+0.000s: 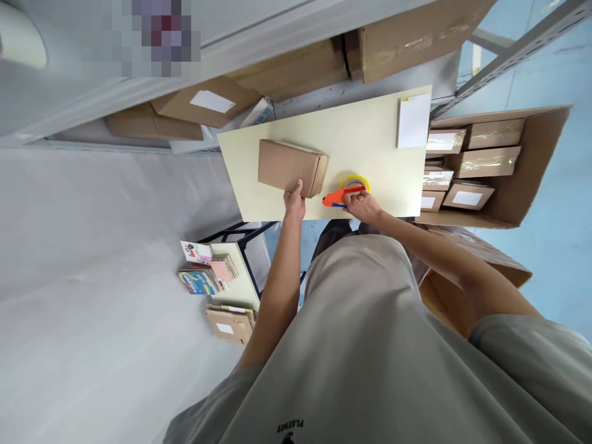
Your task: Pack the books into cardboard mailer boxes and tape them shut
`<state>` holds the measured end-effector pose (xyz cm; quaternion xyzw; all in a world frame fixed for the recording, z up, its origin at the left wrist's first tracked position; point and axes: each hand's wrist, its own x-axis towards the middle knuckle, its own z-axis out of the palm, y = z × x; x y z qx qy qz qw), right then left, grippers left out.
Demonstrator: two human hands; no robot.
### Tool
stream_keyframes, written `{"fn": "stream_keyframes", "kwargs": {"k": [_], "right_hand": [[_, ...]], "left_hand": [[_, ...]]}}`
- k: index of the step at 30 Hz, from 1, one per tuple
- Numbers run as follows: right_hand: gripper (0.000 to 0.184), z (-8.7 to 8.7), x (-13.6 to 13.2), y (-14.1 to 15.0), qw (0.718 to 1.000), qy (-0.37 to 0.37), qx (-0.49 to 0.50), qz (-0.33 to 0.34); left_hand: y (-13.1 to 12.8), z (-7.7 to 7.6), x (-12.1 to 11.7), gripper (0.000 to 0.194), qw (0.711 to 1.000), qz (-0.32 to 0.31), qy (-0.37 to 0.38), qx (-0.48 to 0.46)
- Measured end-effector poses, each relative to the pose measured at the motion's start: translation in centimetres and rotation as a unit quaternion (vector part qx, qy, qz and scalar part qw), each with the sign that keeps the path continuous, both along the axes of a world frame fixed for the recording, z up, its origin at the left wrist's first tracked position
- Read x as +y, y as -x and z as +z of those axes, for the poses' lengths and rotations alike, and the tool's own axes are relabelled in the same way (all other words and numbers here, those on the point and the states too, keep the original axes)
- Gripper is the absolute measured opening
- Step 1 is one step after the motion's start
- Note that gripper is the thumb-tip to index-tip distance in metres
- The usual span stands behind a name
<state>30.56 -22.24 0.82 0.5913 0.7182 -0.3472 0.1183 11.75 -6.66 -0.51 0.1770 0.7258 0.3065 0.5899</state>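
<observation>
Surroundings of desk
Right: open carton, small boxes inside. Shelf: cardboard boxes. Lower left: books.

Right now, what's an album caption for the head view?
Left hand on a box, right hand holding an orange tape dispenser.

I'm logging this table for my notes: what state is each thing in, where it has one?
Box: looks closed, gripped by the left hand
Tape dispenser: loaded, held in the right hand
Carton: open, with small boxes inside
Small boxes: closed
White pad: flat on the table
Books: stacked
</observation>
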Motion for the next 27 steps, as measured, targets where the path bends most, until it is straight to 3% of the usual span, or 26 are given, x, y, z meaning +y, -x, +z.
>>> {"fn": "stream_keyframes", "kwargs": {"k": [2, 7, 9, 11, 14, 17, 19, 23, 27], "right_hand": [[0.054, 0.0, -1.3, -1.8, 1.0, 0.005, -0.009, -0.012], [0.057, -0.1, -4.0, -9.1, 0.994, 0.026, -0.081, -0.063], [0.055, -0.1, -3.0, -11.4, 0.991, -0.001, -0.107, -0.076], [0.052, -0.2, -0.2, -12.4, 0.989, -0.037, -0.119, -0.082], [0.05, -0.9, 5.9, -11.7, 0.987, -0.07, -0.117, -0.086], [0.07, -2.0, 11.3, -10.0, 0.983, -0.137, -0.088, -0.08], [0.076, -2.6, 13.2, -9.2, 0.981, -0.166, -0.075, -0.067], [0.058, -3.2, 13.3, -9.1, 0.99, -0.127, -0.053, 0.003], [0.063, -3.6, 11.0, -8.2, 0.996, -0.072, -0.026, 0.045]], "left_hand": [[-0.3, -0.2, -0.2, 0.026, 1.0, 0.0, -0.003, 0.001], [-0.3, -0.3, -0.3, 0.043, 1.0, -0.017, -0.002, 0.013], [-0.3, -0.1, -0.3, 0.046, 0.999, -0.028, -0.005, 0.021], [-0.4, 0.2, -0.4, 0.046, 0.999, -0.04, -0.008, 0.025], [-0.4, 0.6, -0.3, 0.044, 0.998, -0.055, -0.007, 0.026], [-0.1, 0.8, -0.1, 0.042, 0.998, -0.064, -0.007, 0.022], [0.3, 0.8, 0.2, 0.038, 0.997, -0.074, -0.003, 0.018], [1.6, 1.4, 1.1, 0.031, 0.994, -0.108, -0.011, 0.003], [3.2, 3.3, 2.5, 0.074, 0.989, -0.136, -0.045, 0.025]]}}
